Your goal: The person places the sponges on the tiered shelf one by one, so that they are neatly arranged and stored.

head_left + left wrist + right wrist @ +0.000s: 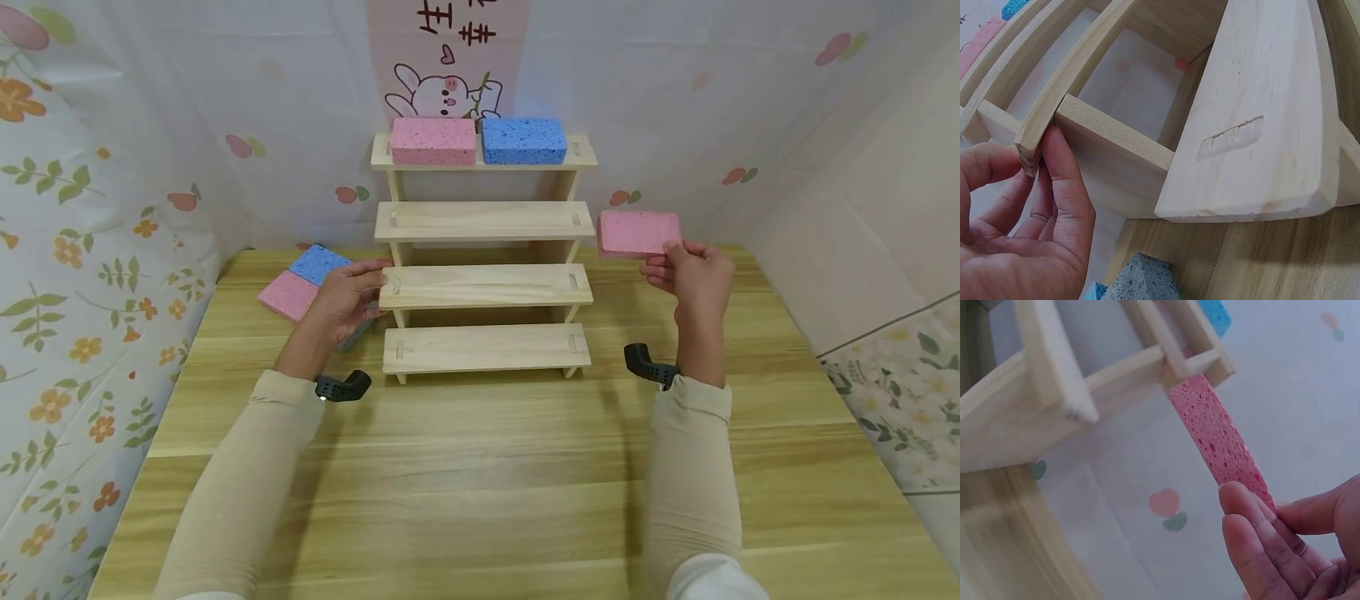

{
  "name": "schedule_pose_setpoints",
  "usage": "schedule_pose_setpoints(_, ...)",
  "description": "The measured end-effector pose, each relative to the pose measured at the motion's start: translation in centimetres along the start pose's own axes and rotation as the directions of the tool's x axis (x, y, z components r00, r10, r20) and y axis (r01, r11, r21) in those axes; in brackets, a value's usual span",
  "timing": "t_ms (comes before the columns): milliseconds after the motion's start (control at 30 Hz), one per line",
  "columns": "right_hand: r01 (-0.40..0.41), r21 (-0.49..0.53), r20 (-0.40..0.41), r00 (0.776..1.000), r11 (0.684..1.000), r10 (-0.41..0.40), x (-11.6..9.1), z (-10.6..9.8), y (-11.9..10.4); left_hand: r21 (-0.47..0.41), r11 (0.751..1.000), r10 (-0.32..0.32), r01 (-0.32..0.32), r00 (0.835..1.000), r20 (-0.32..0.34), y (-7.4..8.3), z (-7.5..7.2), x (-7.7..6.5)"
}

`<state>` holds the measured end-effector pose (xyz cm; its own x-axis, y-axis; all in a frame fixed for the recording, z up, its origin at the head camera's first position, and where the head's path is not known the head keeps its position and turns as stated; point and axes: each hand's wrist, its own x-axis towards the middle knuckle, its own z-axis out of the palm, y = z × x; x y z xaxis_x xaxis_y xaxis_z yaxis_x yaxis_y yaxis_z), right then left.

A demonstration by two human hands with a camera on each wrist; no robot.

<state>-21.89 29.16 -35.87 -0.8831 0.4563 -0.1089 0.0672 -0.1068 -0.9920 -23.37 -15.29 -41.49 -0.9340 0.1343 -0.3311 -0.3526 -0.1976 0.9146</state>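
Note:
A wooden four-step shelf (487, 287) stands at the back of the table. My left hand (347, 300) pinches the left end of its second step from the bottom; the left wrist view shows thumb and fingers (1067, 187) on either side of that board. In my right hand (701, 271) is a pink sponge (637, 233), pinched at its right end and held in the air beside the shelf's right side, near the second step from the top. The right wrist view shows the held sponge (1219, 437) edge-on. On the top step sit another pink sponge (433, 142) and a blue sponge (523, 142), side by side.
Left of the shelf, partly behind my left hand, lie a blue sponge (318, 262), a pink sponge (288, 296) and a grey sponge (1141, 278). Patterned curtains (300, 100) hang behind and left of the wooden table (480, 483).

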Motion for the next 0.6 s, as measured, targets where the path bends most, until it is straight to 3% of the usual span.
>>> schedule_pose_setpoints(600,0.027,-0.031,-0.018,0.999,0.999,-0.028,-0.4,1.3,-2.8,-0.026,1.000,0.011,-0.011,1.000,0.029,0.0,-0.1,0.0)
